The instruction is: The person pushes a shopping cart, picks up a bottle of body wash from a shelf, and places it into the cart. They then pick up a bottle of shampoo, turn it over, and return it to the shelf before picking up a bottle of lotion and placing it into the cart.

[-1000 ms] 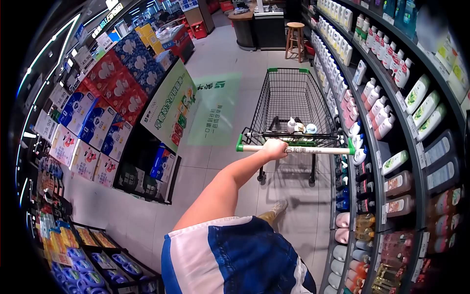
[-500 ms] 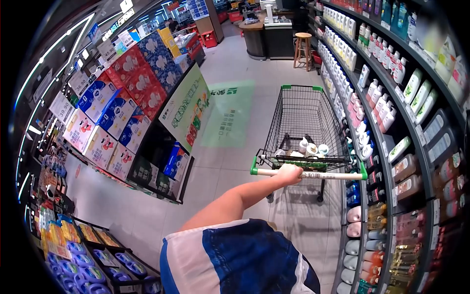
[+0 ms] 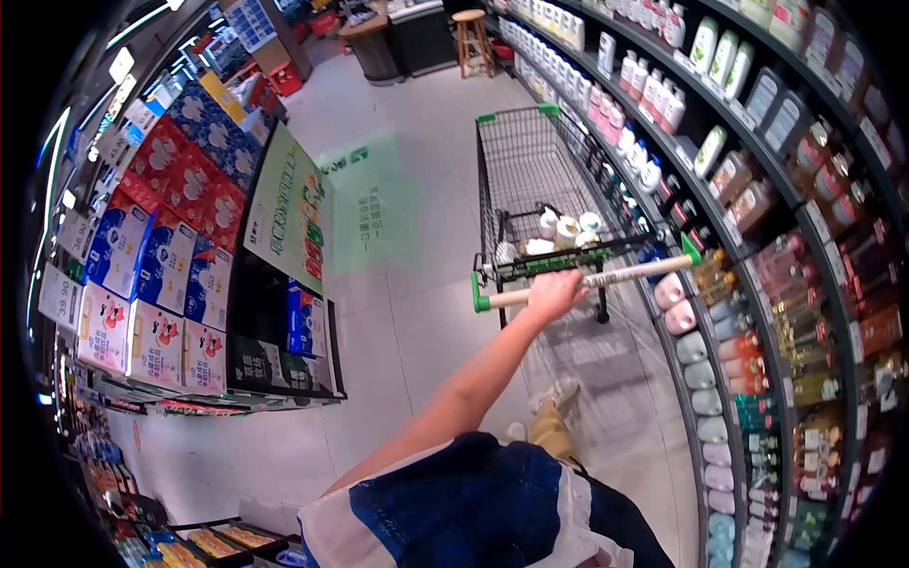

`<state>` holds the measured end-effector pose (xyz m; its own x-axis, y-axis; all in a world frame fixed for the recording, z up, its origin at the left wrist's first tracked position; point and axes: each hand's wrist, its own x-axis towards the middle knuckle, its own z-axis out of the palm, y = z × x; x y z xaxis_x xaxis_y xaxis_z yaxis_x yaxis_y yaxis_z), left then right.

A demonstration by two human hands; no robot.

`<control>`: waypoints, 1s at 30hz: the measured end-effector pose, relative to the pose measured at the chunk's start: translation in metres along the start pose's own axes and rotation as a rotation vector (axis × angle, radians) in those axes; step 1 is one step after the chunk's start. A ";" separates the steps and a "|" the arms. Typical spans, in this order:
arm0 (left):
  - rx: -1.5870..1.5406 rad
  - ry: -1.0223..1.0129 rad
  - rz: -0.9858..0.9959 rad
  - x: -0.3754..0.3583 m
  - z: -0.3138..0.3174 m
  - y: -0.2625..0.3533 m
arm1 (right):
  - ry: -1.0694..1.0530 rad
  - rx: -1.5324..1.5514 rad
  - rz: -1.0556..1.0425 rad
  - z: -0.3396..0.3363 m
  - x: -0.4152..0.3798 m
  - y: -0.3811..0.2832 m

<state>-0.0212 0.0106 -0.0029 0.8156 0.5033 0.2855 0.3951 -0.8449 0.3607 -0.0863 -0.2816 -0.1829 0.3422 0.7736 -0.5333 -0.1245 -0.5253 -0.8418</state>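
Note:
My left hand [image 3: 556, 294] is wrapped around the handle [image 3: 636, 273] of a shopping cart [image 3: 526, 156], left of the handle's middle. The bar is pale with green end pieces and slants up toward the right. Inside the black wire basket, near the handle end, lie several white bottles [image 3: 566, 231], some with pump tops. My left arm reaches forward from the lower left. My right hand is out of view.
Shelves [image 3: 757, 227] of bottles curve along the right, close to the cart. On the left stands a display of stacked boxes [image 3: 161, 270] with a green sign [image 3: 289, 208]. Pale floor tiles [image 3: 417, 350] run between them. A wooden stool [image 3: 473, 43] and counter [image 3: 374, 47] stand ahead.
The view has turned right and down, so the cart and shelves appear farther left and higher. The handle now looks slanted, and my shoe and trouser leg show. My left hand stays on the handle.

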 end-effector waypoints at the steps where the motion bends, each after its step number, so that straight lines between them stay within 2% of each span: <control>1: 0.010 -0.015 -0.012 -0.007 -0.001 0.004 | 0.018 -0.004 0.005 0.001 -0.014 0.008; 6: 0.002 -0.040 0.045 -0.048 -0.005 0.020 | 0.139 -0.013 0.138 -0.023 -0.102 0.071; 15: 0.046 -0.062 0.066 -0.119 -0.010 0.063 | 0.347 0.002 0.371 -0.111 -0.263 0.211; 19: 0.093 -0.095 0.074 -0.142 -0.018 0.095 | 0.436 0.051 0.403 -0.144 -0.331 0.259; 23: 0.094 -0.124 0.032 -0.154 -0.012 0.128 | 0.510 0.118 0.283 -0.173 -0.391 0.296; 25: 0.103 -0.113 0.042 -0.158 -0.007 0.146 | 0.594 -0.045 0.268 -0.184 -0.420 0.327; 27: 0.110 -0.109 0.040 -0.161 0.000 0.161 | 0.683 0.100 0.373 -0.189 -0.444 0.361; 28: 0.112 -0.107 0.039 -0.162 0.003 0.169 | 0.744 0.008 0.427 -0.191 -0.459 0.330; 30: 0.104 -0.129 0.015 -0.163 0.006 0.187 | 0.813 0.147 0.490 -0.192 -0.481 0.325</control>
<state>-0.0781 -0.2301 0.0126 0.8666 0.4687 0.1715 0.4186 -0.8697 0.2616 -0.1123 -0.8922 -0.1844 0.7556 -0.0312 -0.6543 -0.5217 -0.6327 -0.5724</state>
